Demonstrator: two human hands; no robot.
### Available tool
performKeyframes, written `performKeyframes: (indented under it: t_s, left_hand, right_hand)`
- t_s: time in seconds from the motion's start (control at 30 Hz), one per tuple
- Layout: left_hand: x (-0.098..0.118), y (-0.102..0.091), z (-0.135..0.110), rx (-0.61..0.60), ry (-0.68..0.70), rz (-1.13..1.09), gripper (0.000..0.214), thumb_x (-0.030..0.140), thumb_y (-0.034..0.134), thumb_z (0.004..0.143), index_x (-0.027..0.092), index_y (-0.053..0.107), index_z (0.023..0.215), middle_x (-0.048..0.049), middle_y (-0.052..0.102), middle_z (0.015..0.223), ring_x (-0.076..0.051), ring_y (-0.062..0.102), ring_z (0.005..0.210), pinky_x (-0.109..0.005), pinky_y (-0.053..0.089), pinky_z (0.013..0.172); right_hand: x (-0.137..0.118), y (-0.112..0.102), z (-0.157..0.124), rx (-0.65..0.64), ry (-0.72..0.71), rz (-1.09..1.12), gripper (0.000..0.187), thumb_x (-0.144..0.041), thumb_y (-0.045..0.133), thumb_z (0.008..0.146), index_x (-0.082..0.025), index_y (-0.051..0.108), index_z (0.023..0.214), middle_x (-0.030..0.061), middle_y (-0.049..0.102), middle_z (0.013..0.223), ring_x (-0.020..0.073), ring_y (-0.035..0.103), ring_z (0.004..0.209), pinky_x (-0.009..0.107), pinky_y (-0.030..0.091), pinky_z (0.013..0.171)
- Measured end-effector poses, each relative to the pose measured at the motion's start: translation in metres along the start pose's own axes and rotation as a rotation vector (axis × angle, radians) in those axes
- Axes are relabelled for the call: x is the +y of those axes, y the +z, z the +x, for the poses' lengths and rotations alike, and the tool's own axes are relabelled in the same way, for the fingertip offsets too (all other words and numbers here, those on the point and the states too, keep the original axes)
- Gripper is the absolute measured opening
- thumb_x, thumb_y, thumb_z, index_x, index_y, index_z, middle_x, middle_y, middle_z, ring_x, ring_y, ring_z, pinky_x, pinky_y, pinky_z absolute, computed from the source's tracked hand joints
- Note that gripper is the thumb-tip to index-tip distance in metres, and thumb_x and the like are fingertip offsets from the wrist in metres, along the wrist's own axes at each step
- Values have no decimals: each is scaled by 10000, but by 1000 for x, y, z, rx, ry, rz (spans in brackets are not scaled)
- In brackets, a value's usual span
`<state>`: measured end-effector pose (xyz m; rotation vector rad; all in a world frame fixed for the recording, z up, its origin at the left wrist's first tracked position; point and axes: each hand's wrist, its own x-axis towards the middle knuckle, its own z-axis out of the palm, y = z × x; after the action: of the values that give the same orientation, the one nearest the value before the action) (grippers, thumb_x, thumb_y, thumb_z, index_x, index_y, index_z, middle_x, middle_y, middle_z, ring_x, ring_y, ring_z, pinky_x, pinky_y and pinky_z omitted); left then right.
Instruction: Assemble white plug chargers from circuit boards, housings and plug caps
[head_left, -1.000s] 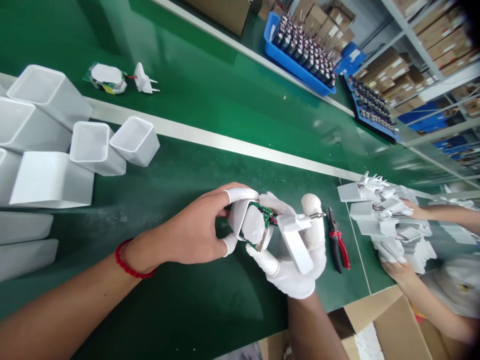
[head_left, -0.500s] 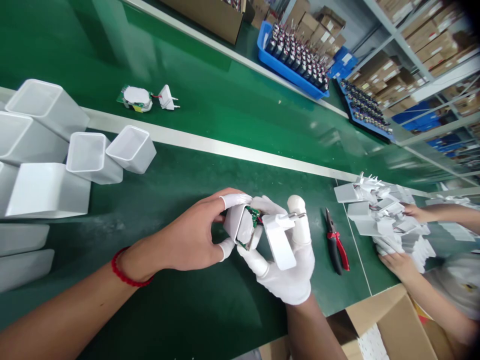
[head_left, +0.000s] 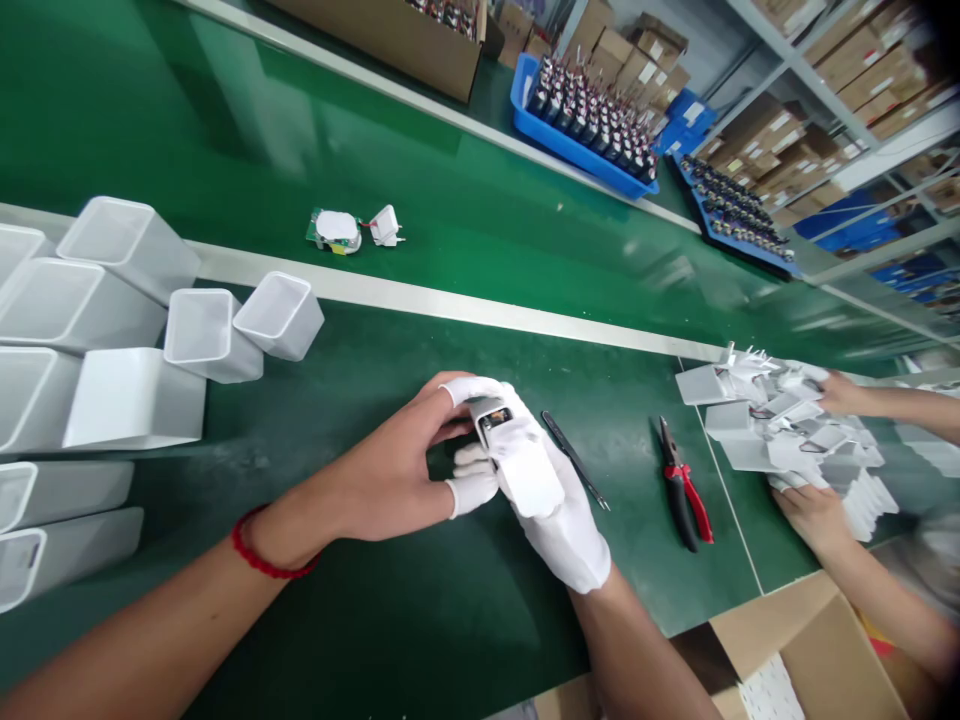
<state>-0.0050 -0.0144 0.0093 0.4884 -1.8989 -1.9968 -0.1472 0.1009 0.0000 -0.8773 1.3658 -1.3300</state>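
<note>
Between my hands is a small white plastic charger housing (head_left: 484,440), with dark and copper-coloured parts showing in its open end. My left hand (head_left: 390,460), white covers on its thumb and a fingertip, grips the housing from the left. My right hand (head_left: 566,535), in a white glove, holds the same housing from the right and below; its fingers partly hide it. A flat white end cover (head_left: 531,478) lies over the right palm beside the opening. Black tweezers (head_left: 574,458) rest on the green bench just right of my right hand.
Red-and-black pliers (head_left: 684,490) lie further right. White empty housings (head_left: 281,318) stand at left. A circuit board (head_left: 337,230) wired to a plug piece (head_left: 385,226) sits on the green strip behind. At right, another person's hands (head_left: 814,515) touch piled white parts (head_left: 757,430). Blue tray (head_left: 585,150) behind.
The green circuit board has gone down into the housing, and the end cover has turned close against its opening. Tweezers now show beside my right hand. The board on the strip has shifted right.
</note>
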Motion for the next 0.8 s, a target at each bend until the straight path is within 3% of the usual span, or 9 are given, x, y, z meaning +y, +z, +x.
performKeyframes:
  t_s: [0.1,0.17,0.27,0.33,0.43,0.67,0.8]
  left_hand:
    - [9,-11,0,-97,-245,-43,579,401,616,848,227,436,1371,-82,593,1213,-251,620,1077,-389,527,946]
    - [12,-17,1,-130,-323,12,491,476,545,883,214,505,1296,-57,648,1030,-228,649,894,-363,547,806]
    - [12,-22,1,-180,-442,151,387,529,467,918,192,578,1073,-19,642,789,-191,625,700,-318,516,657]
    - [10,-22,1,-241,-511,147,396,558,440,926,187,545,1016,-10,630,702,-194,622,635,-314,502,599]
    - [9,-18,1,-272,-511,56,398,564,467,908,192,502,1045,-5,622,667,-207,628,603,-310,497,553]
    - [6,-7,0,-138,-459,63,295,447,573,835,195,502,973,25,567,687,-148,570,551,-247,458,485]
    - [0,-5,0,-111,-384,-54,224,384,535,884,196,560,1004,69,487,578,-94,485,467,-199,380,452]
  right_hand:
    - [1,-4,1,-56,43,149,395,-464,748,809,-220,628,1096,51,652,895,196,618,738,355,548,719]
    - [0,-6,3,-123,102,230,398,-463,744,809,-188,636,1076,39,640,801,173,596,623,327,520,623]
    - [-2,-7,6,-230,221,263,379,-493,653,864,-128,661,965,43,614,707,152,571,513,294,462,527]
    - [-3,-6,6,-231,254,265,343,-451,623,882,-110,664,892,36,593,661,125,528,462,264,406,480]
    - [-6,-3,5,-185,231,280,301,-407,622,879,-109,656,880,12,551,613,99,455,431,239,325,427]
    - [-7,-1,2,-128,202,206,231,-363,634,893,-134,607,900,-23,481,595,77,375,459,238,249,451]
    - [-6,1,2,-104,159,177,248,-388,622,907,-143,593,882,-46,426,569,67,308,444,241,199,432]
